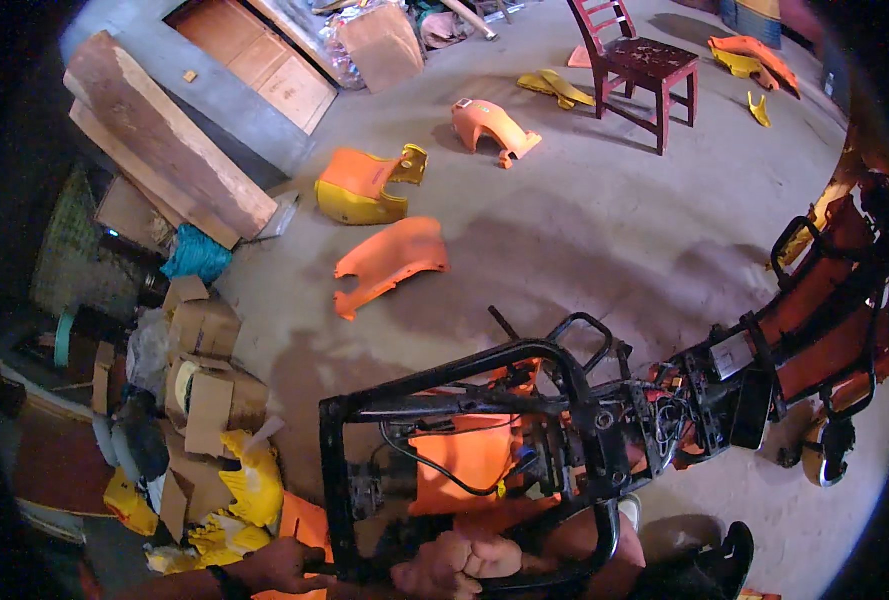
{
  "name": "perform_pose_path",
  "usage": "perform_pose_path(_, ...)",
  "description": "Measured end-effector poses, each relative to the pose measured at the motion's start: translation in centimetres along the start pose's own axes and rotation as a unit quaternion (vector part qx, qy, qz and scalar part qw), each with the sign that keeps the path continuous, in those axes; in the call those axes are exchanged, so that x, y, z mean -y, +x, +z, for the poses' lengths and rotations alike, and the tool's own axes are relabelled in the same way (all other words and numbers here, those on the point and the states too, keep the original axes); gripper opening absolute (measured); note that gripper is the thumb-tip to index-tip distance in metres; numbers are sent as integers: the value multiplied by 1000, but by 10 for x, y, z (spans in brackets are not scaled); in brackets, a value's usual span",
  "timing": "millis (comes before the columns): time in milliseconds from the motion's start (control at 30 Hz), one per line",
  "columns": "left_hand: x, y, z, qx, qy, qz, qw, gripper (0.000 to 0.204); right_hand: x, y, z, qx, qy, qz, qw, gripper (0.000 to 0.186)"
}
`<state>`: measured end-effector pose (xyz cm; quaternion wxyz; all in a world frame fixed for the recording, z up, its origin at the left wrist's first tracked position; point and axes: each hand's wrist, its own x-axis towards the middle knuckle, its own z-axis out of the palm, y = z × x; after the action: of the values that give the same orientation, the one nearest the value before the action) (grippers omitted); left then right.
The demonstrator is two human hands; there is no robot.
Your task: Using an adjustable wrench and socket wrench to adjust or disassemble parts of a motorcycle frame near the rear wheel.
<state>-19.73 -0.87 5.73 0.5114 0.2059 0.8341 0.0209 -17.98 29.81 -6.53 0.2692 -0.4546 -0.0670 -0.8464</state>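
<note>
Gripping the black frame (444, 385) low before us on the floor (584, 230), our right hand (454, 565) clamped its rear bar; our left hand (279, 565) closed on its corner, orange panels (464, 455) inside.

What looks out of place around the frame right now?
The scooter frame is stripped bare, wires exposed. Its orange panels lie scattered over the floor, some by the chair. Torn cardboard boxes are heaped at left. Both hands grip the frame's rear.

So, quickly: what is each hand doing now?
Left hand: rests on the black frame, grip unclear.
Right hand: closed around the frame's lower bar.
</note>
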Motion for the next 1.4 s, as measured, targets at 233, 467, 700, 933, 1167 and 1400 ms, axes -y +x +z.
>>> perform_pose_path(233, 34, 6, 10, 11, 54, -15, 998, 40, 24, -4, -7, -13, -17, -19, 1000, 66)
perform_pose_path(467, 82, 70, 50, -14, -32, -36, 999, 44, 66, -29, -14, -83, -125, -20, 989, 69)
perform_pose_path(700, 128, 107, 84, 17, -54, 34, 998, 48, 76, -31, -8, -146, -149, -30, 978, 71)
perform_pose_path(933, 147, 75, 120, -20, -47, 94, 994, 51, 45, -6, 0, -135, -127, -8, 983, 73)
perform_pose_path(1167, 41, -7, 95, -22, -226, -37, 973, 53, 7, 20, 4, -87, -82, -29, 992, 76)
perform_pose_path(1400, -35, -44, 152, 7, -412, -22, 911, 35, -11, 31, 0, -95, -94, -67, 989, 74)
